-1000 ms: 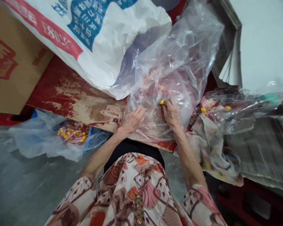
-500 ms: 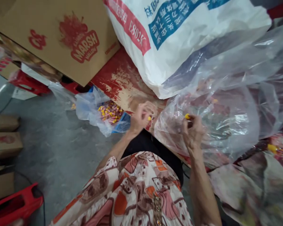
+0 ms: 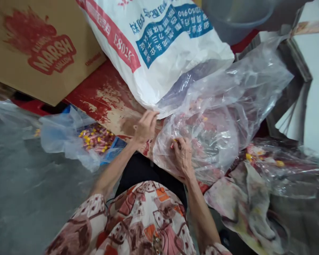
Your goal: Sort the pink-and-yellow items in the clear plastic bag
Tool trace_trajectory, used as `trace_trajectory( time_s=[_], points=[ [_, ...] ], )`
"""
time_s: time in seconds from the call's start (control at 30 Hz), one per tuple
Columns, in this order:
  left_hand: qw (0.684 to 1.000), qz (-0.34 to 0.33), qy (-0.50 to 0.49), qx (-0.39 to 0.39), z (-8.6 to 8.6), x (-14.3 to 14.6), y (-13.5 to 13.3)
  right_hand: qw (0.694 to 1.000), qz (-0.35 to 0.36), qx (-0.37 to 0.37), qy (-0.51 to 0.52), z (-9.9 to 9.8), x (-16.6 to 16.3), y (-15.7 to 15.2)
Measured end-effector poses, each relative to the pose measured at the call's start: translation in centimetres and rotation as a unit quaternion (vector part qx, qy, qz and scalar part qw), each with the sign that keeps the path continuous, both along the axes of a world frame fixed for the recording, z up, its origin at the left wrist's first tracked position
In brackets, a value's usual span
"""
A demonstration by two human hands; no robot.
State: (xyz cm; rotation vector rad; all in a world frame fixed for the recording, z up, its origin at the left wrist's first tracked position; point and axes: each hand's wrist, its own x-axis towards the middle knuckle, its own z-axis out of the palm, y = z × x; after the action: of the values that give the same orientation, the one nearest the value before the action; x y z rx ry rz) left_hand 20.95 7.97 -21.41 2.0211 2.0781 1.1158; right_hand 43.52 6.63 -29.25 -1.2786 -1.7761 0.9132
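Note:
My left hand (image 3: 145, 126) is closed, fingers bent together at the lower corner of a white printed sack (image 3: 175, 67). What its fingertips hold, if anything, is hidden. My right hand (image 3: 184, 154) pinches a small red-and-yellow piece (image 3: 174, 143), partly covered by the fingers. It is over the left side of a clear plastic bag (image 3: 220, 124), through which pinkish and yellow pieces show faintly. Left of my hands, a blue crate (image 3: 116, 148) lined with clear plastic holds many small pink pieces with yellow ends (image 3: 97, 137).
A cardboard box (image 3: 50, 46) with marshmallow print stands at upper left. The worn red tabletop (image 3: 106, 95) runs beneath the sack. Lower right are a stained cloth (image 3: 244, 202) and more plastic with yellow pieces (image 3: 263, 156). Flattened cardboard (image 3: 295, 67) leans at right.
My left hand has moved from beside the table edge up to the sack's corner. The right hand still pinches a small piece, now lower on the bag's left part. The view has swung right.

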Motion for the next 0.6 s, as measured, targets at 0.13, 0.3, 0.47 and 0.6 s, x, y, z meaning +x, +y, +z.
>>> trace_trajectory(
  time_s=[0.13, 0.3, 0.47, 0.6],
  points=[
    [0.987, -0.031, 0.05, -0.151, -1.2, 4.5, 10.4, 0.999, 0.019, -0.03, 0.006, 0.6, 1.1, 0.3],
    [0.973, 0.025, 0.084, -0.214, -2.2, 4.6, 14.7, 0.998, -0.001, -0.05, 0.044, 1.7, 2.1, 0.3],
    [0.964, 0.043, 0.073, -0.252, -1.8, 3.7, 15.4, 0.994, -0.092, 0.0, 0.055, 1.3, 1.4, 0.0],
    [0.965, 0.015, 0.078, -0.251, -1.8, 3.8, 14.8, 0.994, -0.099, -0.005, 0.05, 0.5, 0.8, -0.2]
  ],
)
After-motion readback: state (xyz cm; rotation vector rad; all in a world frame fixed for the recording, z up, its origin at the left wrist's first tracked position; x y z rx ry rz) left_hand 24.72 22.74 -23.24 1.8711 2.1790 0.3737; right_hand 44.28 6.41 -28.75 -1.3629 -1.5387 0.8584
